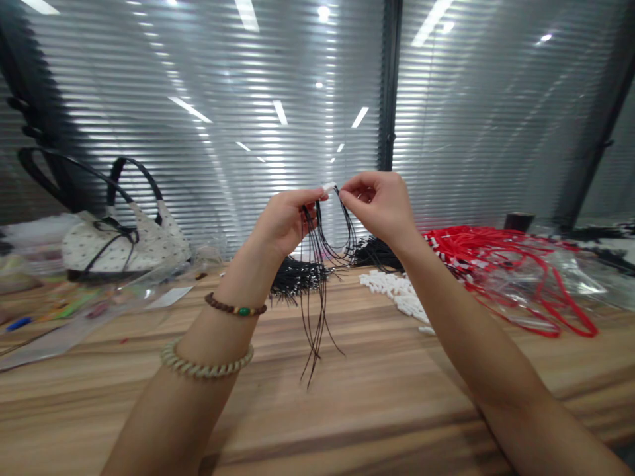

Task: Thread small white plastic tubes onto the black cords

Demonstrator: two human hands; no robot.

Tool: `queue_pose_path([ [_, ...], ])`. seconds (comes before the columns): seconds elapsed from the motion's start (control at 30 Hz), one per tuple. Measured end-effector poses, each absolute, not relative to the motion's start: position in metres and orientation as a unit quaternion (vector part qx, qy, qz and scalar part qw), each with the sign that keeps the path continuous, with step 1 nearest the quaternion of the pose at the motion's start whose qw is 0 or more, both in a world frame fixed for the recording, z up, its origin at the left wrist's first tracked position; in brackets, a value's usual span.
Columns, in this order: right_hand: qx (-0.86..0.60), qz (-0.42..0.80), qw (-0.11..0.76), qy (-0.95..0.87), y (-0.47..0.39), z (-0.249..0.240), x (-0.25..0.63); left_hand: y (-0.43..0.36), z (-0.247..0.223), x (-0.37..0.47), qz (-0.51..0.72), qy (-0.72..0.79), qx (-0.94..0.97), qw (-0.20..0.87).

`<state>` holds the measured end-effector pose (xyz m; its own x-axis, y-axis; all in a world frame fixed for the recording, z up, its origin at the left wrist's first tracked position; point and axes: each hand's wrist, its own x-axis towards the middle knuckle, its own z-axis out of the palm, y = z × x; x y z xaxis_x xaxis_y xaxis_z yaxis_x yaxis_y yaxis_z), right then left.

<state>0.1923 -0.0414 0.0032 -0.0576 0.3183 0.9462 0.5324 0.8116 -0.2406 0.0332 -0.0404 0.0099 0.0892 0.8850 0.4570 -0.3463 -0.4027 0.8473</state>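
Wooden table (347, 410), ribbed glass wall (248, 99) — hands pinching black cords (317, 297)

Black cords (317, 291), red cords (501, 254), white tubes (397, 291), a cream bag (124, 244) dotted black, striped brown table (347, 410).

A wooden table (347, 410) with streaky brown grain fills the lower half of the view. Behind it runs a wall of glass panels covered by closed blinds (248, 119) (grey, with thin horizontal slats), split by a dark upright post (389, 86). Long ceiling lights (360, 117) and small round ones reflect in the glass.
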Motion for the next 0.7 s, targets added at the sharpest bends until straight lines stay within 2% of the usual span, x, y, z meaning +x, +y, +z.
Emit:
queue_pose_path([
  [0.7, -0.319, -0.081, 0.618, -0.714, -0.0426, 0.0034, 0.1907, -0.0403, 0.0093, 0.0343, 0.627, 0.245, 0.552, 0.493],
])
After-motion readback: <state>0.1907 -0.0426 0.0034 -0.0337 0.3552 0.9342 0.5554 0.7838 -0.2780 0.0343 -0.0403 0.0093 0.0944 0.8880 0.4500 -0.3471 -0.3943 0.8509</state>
